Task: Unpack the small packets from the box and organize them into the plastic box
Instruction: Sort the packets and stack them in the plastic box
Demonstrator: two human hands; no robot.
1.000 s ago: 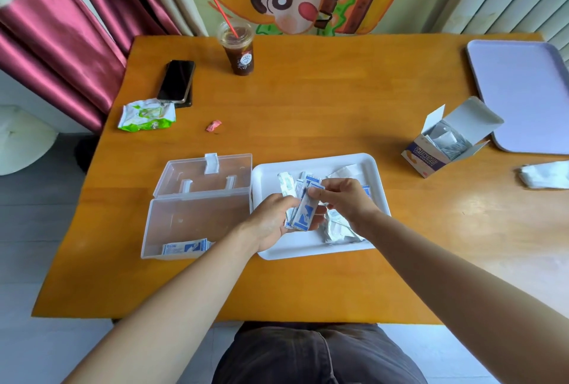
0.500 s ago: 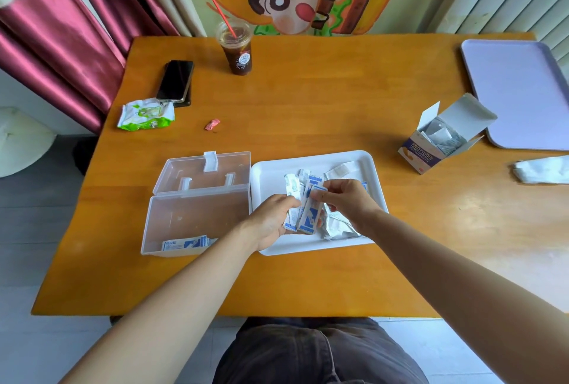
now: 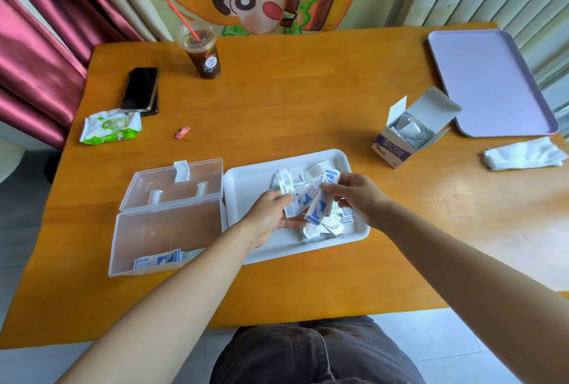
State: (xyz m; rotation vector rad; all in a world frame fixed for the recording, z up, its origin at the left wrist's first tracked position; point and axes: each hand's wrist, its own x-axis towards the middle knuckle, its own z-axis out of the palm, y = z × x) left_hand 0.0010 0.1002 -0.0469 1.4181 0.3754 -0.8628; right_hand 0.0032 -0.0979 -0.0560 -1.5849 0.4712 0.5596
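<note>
moved: right hand (image 3: 354, 196) shifted its packet (image 3: 318, 209) against left hand (image 3: 268, 214) bunch (image 3: 294, 203) | fingers both gripping packets | plastic box (image 3: 147, 229) holds few | white tray (image 3: 246, 192) pile, cardboard box (image 3: 391, 151) remain

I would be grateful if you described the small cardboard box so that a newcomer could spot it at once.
On the orange wooden table, look to the far right for the flat lilac tray. Just off its near left corner stands the small cardboard box. It is the only carton there, white flaps open, purple and orange front, silvery packets showing inside.
</note>
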